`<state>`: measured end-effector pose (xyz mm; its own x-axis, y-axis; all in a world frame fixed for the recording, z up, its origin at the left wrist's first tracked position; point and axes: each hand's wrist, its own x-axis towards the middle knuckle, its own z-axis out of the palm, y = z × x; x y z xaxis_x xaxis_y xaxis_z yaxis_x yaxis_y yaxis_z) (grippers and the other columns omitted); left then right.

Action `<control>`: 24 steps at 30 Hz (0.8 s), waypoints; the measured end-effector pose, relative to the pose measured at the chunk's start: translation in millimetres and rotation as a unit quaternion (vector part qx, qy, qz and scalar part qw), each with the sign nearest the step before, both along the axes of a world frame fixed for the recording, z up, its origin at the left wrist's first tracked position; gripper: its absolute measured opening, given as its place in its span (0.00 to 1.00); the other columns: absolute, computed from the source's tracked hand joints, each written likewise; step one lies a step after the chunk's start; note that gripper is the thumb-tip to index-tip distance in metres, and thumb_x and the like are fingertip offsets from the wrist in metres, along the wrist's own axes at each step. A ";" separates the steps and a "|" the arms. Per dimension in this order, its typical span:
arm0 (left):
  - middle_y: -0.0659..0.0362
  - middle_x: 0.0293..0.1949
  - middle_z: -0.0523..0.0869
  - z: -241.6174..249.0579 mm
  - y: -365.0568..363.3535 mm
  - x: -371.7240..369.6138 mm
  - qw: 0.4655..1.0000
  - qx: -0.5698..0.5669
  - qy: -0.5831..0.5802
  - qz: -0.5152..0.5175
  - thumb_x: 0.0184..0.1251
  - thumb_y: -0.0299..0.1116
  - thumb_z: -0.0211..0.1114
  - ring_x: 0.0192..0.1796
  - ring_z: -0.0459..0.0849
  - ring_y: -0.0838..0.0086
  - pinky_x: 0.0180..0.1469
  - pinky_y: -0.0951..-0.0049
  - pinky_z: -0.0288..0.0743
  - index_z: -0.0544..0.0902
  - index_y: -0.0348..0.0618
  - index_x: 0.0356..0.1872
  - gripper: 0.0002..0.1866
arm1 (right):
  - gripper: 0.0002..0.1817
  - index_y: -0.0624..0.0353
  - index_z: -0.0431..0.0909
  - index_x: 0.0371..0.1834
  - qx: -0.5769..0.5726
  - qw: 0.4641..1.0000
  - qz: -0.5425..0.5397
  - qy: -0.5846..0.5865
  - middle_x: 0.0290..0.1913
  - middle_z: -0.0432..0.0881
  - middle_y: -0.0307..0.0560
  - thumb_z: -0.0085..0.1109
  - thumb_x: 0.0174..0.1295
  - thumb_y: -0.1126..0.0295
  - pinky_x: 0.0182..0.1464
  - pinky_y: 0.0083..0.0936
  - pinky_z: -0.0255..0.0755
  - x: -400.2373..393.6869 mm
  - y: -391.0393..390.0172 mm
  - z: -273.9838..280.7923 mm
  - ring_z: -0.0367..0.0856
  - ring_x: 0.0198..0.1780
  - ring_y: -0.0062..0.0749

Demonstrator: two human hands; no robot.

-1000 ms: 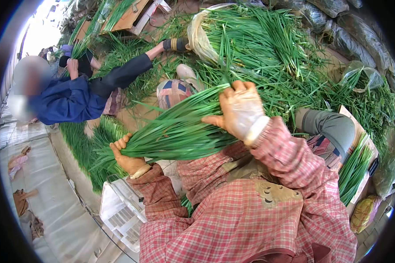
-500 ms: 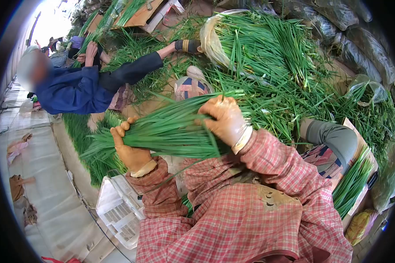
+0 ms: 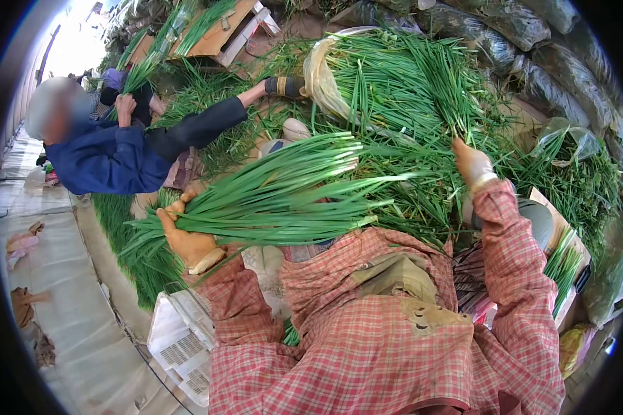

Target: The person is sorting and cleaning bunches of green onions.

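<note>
A loose bundle of long green stalks [image 3: 277, 197] spreads across the front of my body, its pale ends pointing right. My left hand [image 3: 187, 238], in a tan glove, is closed around the leafy end. Away from the bundle, to the right, my right hand [image 3: 472, 163] touches the lower ends of stalks from a large green heap [image 3: 408, 83] in a clear plastic wrap [image 3: 320, 79]. Its fingers are partly hidden, so I cannot tell whether they grip any stalks.
A person in blue [image 3: 111, 155] sits at the left, holding stalks, one leg stretched toward the heap. A white plastic crate [image 3: 180, 339] stands at lower left. Filled plastic bags [image 3: 554, 83] line the upper right. Cut stalks lie on a board [image 3: 567, 256] at right.
My right hand has left the bundle and moved right to the heap. The bundle has fanned out in my left hand, which has shifted slightly left.
</note>
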<state>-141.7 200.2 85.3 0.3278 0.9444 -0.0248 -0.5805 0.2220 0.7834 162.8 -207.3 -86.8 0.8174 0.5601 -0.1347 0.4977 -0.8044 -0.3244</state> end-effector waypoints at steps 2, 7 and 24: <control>0.60 0.22 0.69 -14.0 2.4 -15.5 0.999 -0.011 -0.032 -0.033 0.70 0.43 0.46 0.38 0.72 0.63 0.54 0.56 0.64 0.61 0.47 0.20 0.18 | 0.07 0.53 0.76 0.36 -0.235 0.969 -0.060 0.053 0.35 0.81 0.52 0.48 0.56 0.71 0.43 0.39 0.72 5.9 -19.2 2.4 0.80 0.41 0.47; 0.59 0.22 0.69 -24.5 1.9 -19.1 0.999 -0.014 -0.040 -0.029 0.70 0.42 0.46 0.37 0.72 0.63 0.54 0.57 0.64 0.62 0.46 0.20 0.18 | 0.08 0.53 0.79 0.26 0.229 0.951 0.153 -0.140 0.21 0.73 0.45 0.58 0.50 0.62 0.32 0.37 0.68 -58.8 87.0 95.3 0.73 0.29 0.40; 0.60 0.26 0.71 -13.9 -17.9 -3.0 0.999 -0.016 -0.029 -0.043 0.70 0.41 0.47 0.41 0.71 0.65 0.56 0.58 0.63 0.66 0.47 0.23 0.15 | 0.07 0.57 0.78 0.29 0.521 0.782 0.104 0.326 0.36 0.78 0.42 0.62 0.52 0.65 0.44 0.22 0.66 -99.8 204.9 99.1 0.74 0.39 0.29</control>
<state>-144.7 182.4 71.4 0.4102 0.9114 -0.0320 -0.6027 0.2973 0.7406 63.0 -2.4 12.3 0.6418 0.7552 0.1333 0.0385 0.1418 -0.9891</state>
